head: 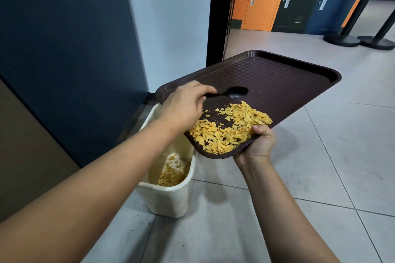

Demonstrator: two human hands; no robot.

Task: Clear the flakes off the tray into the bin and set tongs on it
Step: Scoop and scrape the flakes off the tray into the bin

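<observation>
Left hand [183, 107] fingers pinch a black spoon [233, 93], seemingly touching the tray [288, 83]; right hand [257, 143] grips its edge, flakes [230, 128] above the bin [171, 200] on tiled floor [320, 177].

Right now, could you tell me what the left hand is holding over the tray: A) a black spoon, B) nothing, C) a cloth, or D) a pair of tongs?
A: the left hand grips the handle of a black spoon, its bowl lying over the brown tray just above the flakes, while the right hand holds the tray's near edge over the bin.
</observation>
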